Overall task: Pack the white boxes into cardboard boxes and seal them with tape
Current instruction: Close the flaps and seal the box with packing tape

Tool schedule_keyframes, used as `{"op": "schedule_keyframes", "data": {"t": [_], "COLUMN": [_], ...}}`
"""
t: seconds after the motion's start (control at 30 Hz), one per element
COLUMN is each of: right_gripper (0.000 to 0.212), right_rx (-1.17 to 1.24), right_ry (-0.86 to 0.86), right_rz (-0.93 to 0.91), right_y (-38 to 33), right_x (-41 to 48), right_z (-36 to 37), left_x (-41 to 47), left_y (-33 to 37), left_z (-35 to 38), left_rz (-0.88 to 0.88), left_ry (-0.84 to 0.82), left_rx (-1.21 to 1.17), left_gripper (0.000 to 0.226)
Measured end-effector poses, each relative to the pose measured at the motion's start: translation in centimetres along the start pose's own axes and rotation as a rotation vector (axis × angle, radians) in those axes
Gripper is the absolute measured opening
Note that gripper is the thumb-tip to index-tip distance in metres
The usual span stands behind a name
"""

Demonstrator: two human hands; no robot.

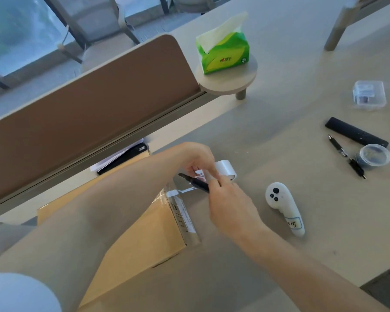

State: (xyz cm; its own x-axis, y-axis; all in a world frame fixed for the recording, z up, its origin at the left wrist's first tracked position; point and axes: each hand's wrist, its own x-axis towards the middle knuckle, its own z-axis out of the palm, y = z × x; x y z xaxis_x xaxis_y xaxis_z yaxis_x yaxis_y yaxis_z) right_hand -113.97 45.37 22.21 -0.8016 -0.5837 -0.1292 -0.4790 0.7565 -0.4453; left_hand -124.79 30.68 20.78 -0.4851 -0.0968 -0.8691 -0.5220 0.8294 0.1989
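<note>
Mid-frame, the left hand (197, 157) gripped the tape roll (226, 169) and the right hand (229, 200) clasped a black cutter (196, 182); keeping the tape strip (186, 189) taut looked best.

Bare left grip (197, 158) and arm below a pale whitish short sleeve (16, 293), bare right grip (227, 199) and forearm

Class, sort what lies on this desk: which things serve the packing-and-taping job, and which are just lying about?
In use: cardboard box, tape roll in the left hand, black cutter in the right hand.
Lying about: tissue pack, white controller, pen, black remote, clear case, round tub.
</note>
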Motion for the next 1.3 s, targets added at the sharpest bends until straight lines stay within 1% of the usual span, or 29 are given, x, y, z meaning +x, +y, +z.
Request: {"op": "schedule_keyframes", "data": {"t": [0.07,0.13,0.2,0.23,0.3,0.4,0.43,0.47,0.5,0.57,0.6,0.67,0.77,0.83,0.9,0.93,1.03,1.1,1.13,1.17,1.23,1.27,1.3], "right_gripper": [0.035,0.044,0.050,0.050,0.047,0.049,0.045,0.037,0.028,0.024,0.025,0.025,0.011,0.005,0.007,0.012,0.015,0.023,0.030,0.038,0.059,0.072,0.084], "right_rx": [-0.022,-0.092,-0.144,-0.165,-0.147,-0.139,-0.133,-0.098,-0.063,-0.035,-0.033,-0.027,0.026,0.056,0.088,0.106,0.144,0.153,0.174,0.239,0.464,0.564,0.621], "right_ry": [-0.030,-0.035,-0.022,-0.008,-0.042,-0.149,-0.181,-0.230,-0.295,-0.351,-0.338,-0.294,-0.262,-0.243,-0.238,-0.238,-0.263,-0.263,-0.228,-0.153,0.063,0.181,0.282], "right_rz": [0.060,0.071,0.075,0.067,0.039,0.015,0.016,0.032,0.051,0.072,0.088,0.119,0.163,0.188,0.203,0.204,0.186,0.149,0.149,0.175,0.245,0.227,0.160], "right_y": [-1.1,-1.6,-2.0,-2.1,-2.3,-2.2,-2.1,-2.0,-1.8,-1.2,-0.6,0.8,2.2,2.7,3.2,3.4,4.4,5.2,5.5,5.8,5.9,5.6,5.4], "right_x": [0.1,0.3,0.3,0.3,0.2,0.0,-0.3,-0.5,-0.9,-1.4,-1.4,-0.7,1.1,2.3,3.4,3.9,5.2,5.9,6.3,6.7,7.5,7.8,7.8], "right_z": [-0.3,0.3,0.9,1.0,0.8,0.5,0.5,0.2,-0.1,-0.1,0.0,0.6,1.8,3.0,4.1,4.7,5.7,5.6,5.3,4.7,2.6,1.4,0.1], "left_x": [0.0,-0.1,-0.3,-0.3,-0.5,-0.9,-1.0,-1.1,-1.3,-1.5,-1.7,-2.5,-3.7,-4.4,-4.9,-5.2,-6.2,-7.0,-7.4,-7.9,-8.7,-9.2,-9.7], "left_y": [0.1,0.1,0.1,0.1,0.2,0.3,0.3,0.3,0.4,0.8,1.2,1.7,2.2,2.0,1.5,1.1,-0.1,-0.8,-1.2,-1.7,-2.6,-3.0,-3.4], "left_z": [0.0,0.0,0.0,0.0,0.0,0.0,0.1,0.0,-0.1,-0.9,-1.6,-2.8,-4.0,-4.2,-4.2,-4.2,-4.1,-4.1,-4.2,-4.4,-4.8,-5.0,-5.2], "left_rz": [0.005,0.001,-0.009,-0.010,-0.013,0.002,0.013,0.030,0.054,0.109,0.127,0.136,0.164,0.184,0.206,0.217,0.257,0.267,0.269,0.270,0.276,0.278,0.278], "left_ry": [0.010,0.018,0.009,0.002,-0.002,-0.013,-0.017,-0.003,0.038,0.178,0.230,0.232,0.217,0.234,0.250,0.258,0.253,0.259,0.266,0.274,0.273,0.270,0.268], "left_rx": [-0.003,-0.008,-0.015,-0.015,-0.006,-0.009,-0.022,-0.041,-0.069,-0.072,-0.031,-0.020,-0.083,-0.118,-0.190,-0.226,-0.335,-0.375,-0.388,-0.395,-0.382,-0.362,-0.336], "left_gripper": [0.039,0.038,0.045,0.047,0.051,0.051,0.049,0.046,0.042,0.034,0.034,0.039,0.043,0.038,0.026,0.025,0.029,0.034,0.036,0.038,0.042,0.045,0.047]}}
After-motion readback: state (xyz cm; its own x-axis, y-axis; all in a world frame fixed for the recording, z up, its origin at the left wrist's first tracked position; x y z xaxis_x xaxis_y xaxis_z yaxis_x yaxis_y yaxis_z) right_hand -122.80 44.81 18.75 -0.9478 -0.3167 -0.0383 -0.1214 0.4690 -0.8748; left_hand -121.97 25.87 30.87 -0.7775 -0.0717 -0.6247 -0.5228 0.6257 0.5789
